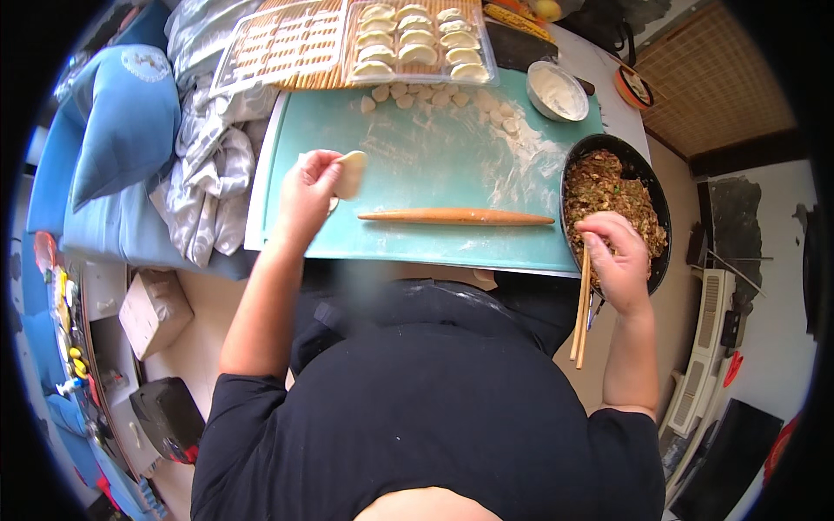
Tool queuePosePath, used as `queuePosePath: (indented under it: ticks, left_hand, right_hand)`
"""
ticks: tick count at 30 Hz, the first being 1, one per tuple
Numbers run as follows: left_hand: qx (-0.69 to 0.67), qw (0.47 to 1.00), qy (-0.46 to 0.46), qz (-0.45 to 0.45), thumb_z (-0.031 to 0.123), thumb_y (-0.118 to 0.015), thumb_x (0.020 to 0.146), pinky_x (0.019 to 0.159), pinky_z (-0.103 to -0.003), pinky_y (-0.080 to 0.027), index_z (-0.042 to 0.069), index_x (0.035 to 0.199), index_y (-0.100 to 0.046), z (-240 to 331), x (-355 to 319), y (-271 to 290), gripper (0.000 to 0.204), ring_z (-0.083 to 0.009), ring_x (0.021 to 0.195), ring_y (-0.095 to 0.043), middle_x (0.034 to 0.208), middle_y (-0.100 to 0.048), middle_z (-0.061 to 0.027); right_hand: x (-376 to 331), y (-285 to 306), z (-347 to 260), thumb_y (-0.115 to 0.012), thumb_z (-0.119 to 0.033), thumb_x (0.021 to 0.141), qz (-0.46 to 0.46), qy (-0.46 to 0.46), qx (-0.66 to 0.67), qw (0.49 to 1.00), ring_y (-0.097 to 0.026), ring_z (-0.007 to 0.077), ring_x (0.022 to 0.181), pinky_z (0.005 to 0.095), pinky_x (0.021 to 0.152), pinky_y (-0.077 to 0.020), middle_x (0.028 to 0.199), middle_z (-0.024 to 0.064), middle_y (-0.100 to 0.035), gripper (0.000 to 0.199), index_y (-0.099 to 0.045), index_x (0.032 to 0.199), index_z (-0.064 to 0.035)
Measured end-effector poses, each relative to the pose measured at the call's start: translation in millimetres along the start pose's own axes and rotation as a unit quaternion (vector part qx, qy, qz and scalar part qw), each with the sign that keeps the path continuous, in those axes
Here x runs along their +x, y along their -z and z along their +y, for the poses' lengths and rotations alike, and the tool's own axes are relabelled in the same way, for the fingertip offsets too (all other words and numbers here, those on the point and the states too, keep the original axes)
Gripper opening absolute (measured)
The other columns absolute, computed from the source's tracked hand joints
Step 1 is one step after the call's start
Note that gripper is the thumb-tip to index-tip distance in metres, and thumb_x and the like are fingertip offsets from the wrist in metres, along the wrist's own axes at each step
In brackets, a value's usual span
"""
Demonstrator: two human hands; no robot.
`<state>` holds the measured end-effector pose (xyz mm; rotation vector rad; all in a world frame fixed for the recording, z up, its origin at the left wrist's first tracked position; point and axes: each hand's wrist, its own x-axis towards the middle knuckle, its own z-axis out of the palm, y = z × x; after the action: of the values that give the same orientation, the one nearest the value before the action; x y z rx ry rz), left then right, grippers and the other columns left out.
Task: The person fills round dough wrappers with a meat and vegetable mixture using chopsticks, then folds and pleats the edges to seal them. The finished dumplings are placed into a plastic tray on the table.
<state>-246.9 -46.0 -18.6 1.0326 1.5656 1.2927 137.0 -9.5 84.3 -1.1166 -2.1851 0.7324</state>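
My left hand (309, 187), above the left part of the green board (417, 174), pinches a thin round dough wrapper (350, 174) between thumb and fingers. Over the near edge of a black pan (665, 234) of minced filling (612, 187), my right hand (618, 256) closes its fingers on a pair of wooden chopsticks (581, 317). Their lower part sticks out toward me past the pan's rim; the other ends are hidden by the hand. A wooden rolling pin (456, 216) lies crosswise on the floured board between my hands.
Several small dough pieces (434, 97) line the board's far edge. Behind stands a tray (485, 52) with rows of folded dumplings, beside an unfilled divided tray (282, 43). A flour bowl (558, 92) is at the far right, and a blue sofa (122, 122) is on the left.
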Motion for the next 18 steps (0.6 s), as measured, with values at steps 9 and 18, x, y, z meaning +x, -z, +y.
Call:
queuePosePath:
  ticks: [9, 18]
  left_hand:
    - [-0.354, 0.900, 0.116, -0.225, 0.016, -0.058, 0.086, 0.081, -0.031, -0.051, -0.003, 0.113, -0.049, 69, -40, -116, 0.034, -0.0186, 0.095, -0.059, 0.108, -0.058, -0.0115]
    - [-0.298, 0.866, 0.231, -0.328, 0.014, -0.062, 0.083, 0.079, -0.036, -0.052, -0.003, 0.107, -0.055, 71, -47, -154, 0.030, -0.0211, 0.090, -0.062, 0.098, -0.062, -0.0122]
  right_hand:
    - [46, -42, -10, -0.056, -0.026, 0.087, -0.204, -0.279, 0.414, 0.842, -0.061, 0.0166, 0.071, 0.0256, 0.056, -0.0486, 0.087, 0.0109, -0.059, 0.036, -0.048, 0.109, 0.0015]
    - [-6, -3, 18, -0.057, -0.012, 0.084, 0.044, -0.143, 0.204, 0.967, -0.058, 0.0127, 0.066, 0.0261, 0.059, -0.0467, 0.082, 0.0056, -0.063, 0.015, -0.060, 0.095, -0.0024]
